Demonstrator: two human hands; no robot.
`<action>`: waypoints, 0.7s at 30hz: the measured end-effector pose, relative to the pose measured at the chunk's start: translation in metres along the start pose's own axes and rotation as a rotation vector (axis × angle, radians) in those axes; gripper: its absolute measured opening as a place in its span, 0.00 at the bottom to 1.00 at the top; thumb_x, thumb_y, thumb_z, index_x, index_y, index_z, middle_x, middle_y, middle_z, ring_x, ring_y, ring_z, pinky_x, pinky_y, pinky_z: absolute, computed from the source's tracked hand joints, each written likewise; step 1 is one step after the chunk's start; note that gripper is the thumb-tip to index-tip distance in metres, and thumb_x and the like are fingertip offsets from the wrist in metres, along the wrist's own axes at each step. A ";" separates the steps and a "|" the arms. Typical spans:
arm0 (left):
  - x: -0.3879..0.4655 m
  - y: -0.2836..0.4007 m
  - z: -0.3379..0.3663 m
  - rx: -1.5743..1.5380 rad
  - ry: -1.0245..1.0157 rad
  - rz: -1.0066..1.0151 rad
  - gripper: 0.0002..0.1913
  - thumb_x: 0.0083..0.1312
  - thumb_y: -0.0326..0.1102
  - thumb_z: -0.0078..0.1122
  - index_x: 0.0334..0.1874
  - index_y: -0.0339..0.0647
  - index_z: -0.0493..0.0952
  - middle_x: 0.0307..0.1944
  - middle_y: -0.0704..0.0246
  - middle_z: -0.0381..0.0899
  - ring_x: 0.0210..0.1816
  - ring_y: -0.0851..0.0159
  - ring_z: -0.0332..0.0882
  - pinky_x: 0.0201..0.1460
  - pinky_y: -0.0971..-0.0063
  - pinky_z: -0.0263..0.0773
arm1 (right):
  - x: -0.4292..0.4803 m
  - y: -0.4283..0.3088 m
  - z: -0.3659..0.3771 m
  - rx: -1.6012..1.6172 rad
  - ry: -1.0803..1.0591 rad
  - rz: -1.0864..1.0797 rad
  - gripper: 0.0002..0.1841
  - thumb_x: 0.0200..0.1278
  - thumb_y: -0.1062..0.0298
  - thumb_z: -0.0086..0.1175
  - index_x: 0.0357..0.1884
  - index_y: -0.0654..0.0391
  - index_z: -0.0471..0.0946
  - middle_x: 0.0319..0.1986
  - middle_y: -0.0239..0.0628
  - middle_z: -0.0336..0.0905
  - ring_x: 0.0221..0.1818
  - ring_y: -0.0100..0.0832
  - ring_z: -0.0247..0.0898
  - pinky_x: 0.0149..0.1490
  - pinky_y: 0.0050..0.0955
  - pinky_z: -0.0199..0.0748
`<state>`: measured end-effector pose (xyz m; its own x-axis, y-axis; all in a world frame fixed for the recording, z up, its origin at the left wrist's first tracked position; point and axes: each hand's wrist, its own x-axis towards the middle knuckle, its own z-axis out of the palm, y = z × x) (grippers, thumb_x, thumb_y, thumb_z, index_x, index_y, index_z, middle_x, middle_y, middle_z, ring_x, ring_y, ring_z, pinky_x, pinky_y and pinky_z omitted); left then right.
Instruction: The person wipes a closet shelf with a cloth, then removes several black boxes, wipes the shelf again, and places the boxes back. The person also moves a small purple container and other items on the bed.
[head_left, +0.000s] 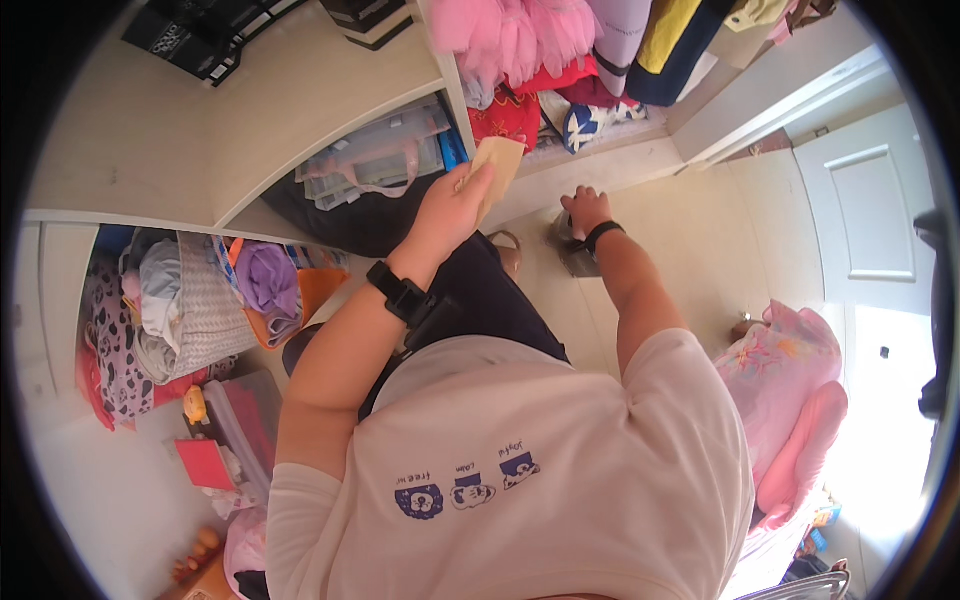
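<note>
My left hand (457, 196) grips a flat tan piece, paper or card (501, 169), in front of the open closet's lower shelf. Its fingers are partly hidden behind the piece. Lower over the floor, my right hand (589, 210) is on or just above a dark, shiny object (574, 251); its fingers are bent, and whether they grip it I cannot tell. A tan shoe or slipper (507, 253) shows on the floor between my hands. Behind my left hand are clear plastic bags with a pink handle (375, 161) in a shelf compartment.
Pink tulle clothes (517, 37) hang above red folded fabric (510, 116) in the closet. Full fabric baskets (214, 300) stand at the left. A white door (870, 210) and a pink floral cloth (787, 367) are at the right. Black boxes (180, 37) sit on the upper shelf.
</note>
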<state>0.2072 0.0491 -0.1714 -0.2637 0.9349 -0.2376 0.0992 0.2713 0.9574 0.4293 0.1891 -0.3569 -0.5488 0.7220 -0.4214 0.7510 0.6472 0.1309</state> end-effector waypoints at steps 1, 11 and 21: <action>0.000 0.000 -0.002 -0.001 0.001 0.011 0.27 0.72 0.53 0.51 0.55 0.32 0.76 0.42 0.61 0.83 0.42 0.68 0.78 0.48 0.74 0.70 | 0.003 0.000 0.003 -0.001 0.018 0.013 0.28 0.46 0.66 0.64 0.54 0.43 0.73 0.54 0.40 0.69 0.61 0.42 0.65 0.58 0.44 0.69; -0.002 -0.003 -0.019 0.046 0.065 0.135 0.26 0.72 0.53 0.50 0.56 0.33 0.76 0.45 0.58 0.83 0.45 0.63 0.80 0.51 0.71 0.71 | 0.001 -0.006 -0.076 0.009 -0.025 -0.132 0.31 0.49 0.47 0.64 0.58 0.44 0.75 0.58 0.40 0.71 0.65 0.43 0.63 0.62 0.51 0.65; -0.005 0.058 -0.071 -0.222 0.223 0.334 0.24 0.73 0.49 0.52 0.57 0.33 0.75 0.39 0.72 0.80 0.36 0.77 0.72 0.38 0.82 0.68 | -0.079 -0.087 -0.396 0.482 1.134 -0.670 0.15 0.55 0.62 0.61 0.44 0.54 0.77 0.37 0.41 0.77 0.45 0.45 0.75 0.49 0.40 0.74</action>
<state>0.1466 0.0441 -0.1033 -0.4543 0.8843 0.1080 0.0123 -0.1150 0.9933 0.2617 0.1722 0.0199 -0.6686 0.2650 0.6948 0.1549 0.9635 -0.2184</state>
